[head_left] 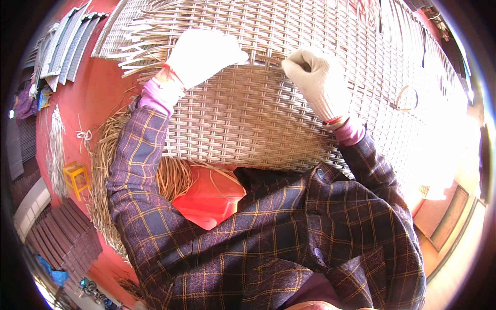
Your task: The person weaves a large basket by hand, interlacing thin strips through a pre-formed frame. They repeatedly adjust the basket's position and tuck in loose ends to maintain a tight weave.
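A large woven wicker panel (227, 113) in brown-grey strands lies across my lap and reaches away from me. My left hand (204, 56), in a white glove washed out by glare, is closed at the panel's upper left, thumb toward the right. Beside it, loose strand ends (142, 54) fan out to the left. Across a short gap, my right hand (318, 80), gloved too, has its fingers curled in against the weave. A horizontal strip and a darker slit show between the hands. Whatever either hand pinches is hidden.
A thick coil of wicker strands (175, 181) lies at my left by a red plastic surface (209, 204). Farther left are a yellow stool (76, 178), a pale strand bundle (57, 150) and stacked brown woven panels (64, 232). A strand loop (407, 98) stands up from the panel at right.
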A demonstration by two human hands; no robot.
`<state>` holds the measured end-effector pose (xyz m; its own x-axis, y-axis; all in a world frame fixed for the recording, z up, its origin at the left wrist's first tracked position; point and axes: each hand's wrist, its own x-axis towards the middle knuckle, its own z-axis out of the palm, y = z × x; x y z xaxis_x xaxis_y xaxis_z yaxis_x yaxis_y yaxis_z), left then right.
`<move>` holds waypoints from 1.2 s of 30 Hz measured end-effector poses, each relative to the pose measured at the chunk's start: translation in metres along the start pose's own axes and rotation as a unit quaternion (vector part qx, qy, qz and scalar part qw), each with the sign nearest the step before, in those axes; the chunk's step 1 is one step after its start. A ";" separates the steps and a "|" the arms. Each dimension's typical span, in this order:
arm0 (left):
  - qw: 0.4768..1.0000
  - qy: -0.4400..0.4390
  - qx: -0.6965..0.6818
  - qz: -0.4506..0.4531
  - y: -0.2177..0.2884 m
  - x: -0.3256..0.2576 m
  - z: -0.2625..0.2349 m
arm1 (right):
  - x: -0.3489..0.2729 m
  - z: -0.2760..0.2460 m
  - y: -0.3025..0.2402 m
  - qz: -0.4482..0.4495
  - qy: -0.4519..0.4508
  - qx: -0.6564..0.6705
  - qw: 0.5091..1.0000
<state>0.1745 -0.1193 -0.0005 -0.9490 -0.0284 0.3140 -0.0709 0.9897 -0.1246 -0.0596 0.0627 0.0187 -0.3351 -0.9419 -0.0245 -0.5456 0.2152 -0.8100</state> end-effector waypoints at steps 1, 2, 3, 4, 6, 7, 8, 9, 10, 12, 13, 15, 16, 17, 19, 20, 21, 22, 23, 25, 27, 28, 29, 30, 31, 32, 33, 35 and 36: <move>1.000 -0.002 0.003 0.004 0.000 0.002 0.004 | 0.000 0.000 0.001 0.014 0.005 -0.001 1.000; 0.999 -0.048 0.010 -0.017 0.001 0.004 0.008 | -0.001 0.001 0.001 0.036 0.006 -0.008 0.999; 0.998 -0.058 0.013 -0.023 0.001 0.004 0.011 | 0.000 0.003 0.002 0.000 -0.002 -0.034 0.999; 0.998 -0.051 0.018 -0.025 0.001 0.004 0.014 | 0.002 0.005 0.003 -0.035 -0.009 -0.061 0.997; 1.000 -0.017 0.016 -0.021 0.002 0.004 0.019 | 0.006 0.012 0.004 -0.085 -0.006 -0.105 0.991; 1.000 0.009 0.010 -0.014 0.002 0.004 0.021 | 0.008 0.016 0.004 -0.098 -0.001 -0.105 0.990; 0.999 0.036 0.001 -0.008 0.002 0.004 0.023 | 0.010 0.020 0.004 -0.111 0.003 -0.105 0.988; 0.999 0.011 0.017 -0.026 0.003 0.004 0.025 | 0.011 0.025 0.003 -0.122 0.008 -0.106 0.987; 0.998 -0.013 0.031 -0.044 0.004 0.004 0.027 | 0.013 0.028 0.002 -0.133 0.000 -0.098 0.986; 0.995 -0.052 0.049 -0.070 0.004 0.007 0.029 | 0.015 0.036 -0.001 -0.160 0.026 -0.123 0.979; 0.993 -0.066 0.053 -0.079 0.004 0.008 0.029 | 0.016 0.038 -0.003 -0.175 0.040 -0.135 0.975; 0.992 -0.079 0.055 -0.078 0.003 0.010 0.025 | 0.017 0.039 -0.005 -0.150 0.018 -0.119 0.981; 0.993 -0.077 0.053 -0.070 0.001 0.010 0.022 | 0.018 0.037 -0.006 -0.149 0.014 -0.116 0.982; 0.994 -0.074 0.051 -0.063 0.000 0.010 0.018 | 0.018 0.036 -0.006 -0.149 0.009 -0.114 0.982; 0.998 -0.040 0.031 -0.044 -0.004 0.002 0.006 | 0.018 0.031 -0.004 -0.093 -0.018 -0.069 0.993; 0.999 -0.011 0.024 -0.030 -0.006 -0.004 -0.001 | 0.017 0.029 -0.004 -0.065 -0.033 -0.047 0.996; 0.998 -0.042 0.020 -0.041 -0.007 -0.009 -0.005 | 0.017 0.029 -0.003 -0.093 -0.014 -0.064 0.994; 0.997 -0.063 0.019 -0.046 -0.007 -0.014 -0.008 | 0.015 0.029 -0.002 -0.120 0.006 -0.080 0.990; 0.995 -0.082 0.028 -0.052 -0.008 -0.018 -0.009 | 0.016 0.030 -0.002 -0.148 0.027 -0.096 0.984; 0.997 -0.061 0.034 -0.028 -0.006 -0.021 -0.004 | 0.013 0.031 0.000 -0.114 0.017 -0.084 0.990; 0.997 -0.060 0.031 -0.032 -0.005 -0.018 0.007 | 0.011 0.031 0.002 -0.097 0.030 -0.069 0.992; 0.999 -0.043 0.019 -0.020 -0.006 -0.014 0.012 | 0.009 0.031 0.004 -0.088 0.030 -0.070 0.993; 1.000 -0.026 0.010 -0.009 -0.006 -0.011 0.016 | 0.008 0.030 0.006 -0.080 0.030 -0.071 0.994; 1.000 0.004 -0.002 0.005 -0.007 -0.007 0.019 | 0.008 0.029 0.007 -0.072 0.029 -0.070 0.995; 1.000 0.003 -0.001 0.006 -0.007 -0.004 0.020 | 0.007 0.030 0.008 -0.088 0.031 -0.079 0.993; 1.000 0.017 -0.002 0.012 -0.006 0.000 0.021 | 0.008 0.031 0.009 -0.102 0.033 -0.089 0.990; 0.999 0.030 -0.004 0.017 -0.005 0.004 0.021 | 0.008 0.033 0.009 -0.116 0.034 -0.098 0.988; 0.996 -0.076 0.008 -0.048 0.000 0.010 0.019 | 0.011 0.042 0.006 -0.127 0.034 -0.123 0.984; 0.988 -0.130 0.013 -0.078 0.003 0.013 0.018 | 0.013 0.047 0.004 -0.130 0.036 -0.135 0.982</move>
<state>0.1559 -0.1188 -0.0137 -0.9724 -0.2194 0.0798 -0.2277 0.9666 -0.1179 -0.0300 0.0387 -0.0129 -0.2054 -0.9555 0.2116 -0.8001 0.0395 -0.5986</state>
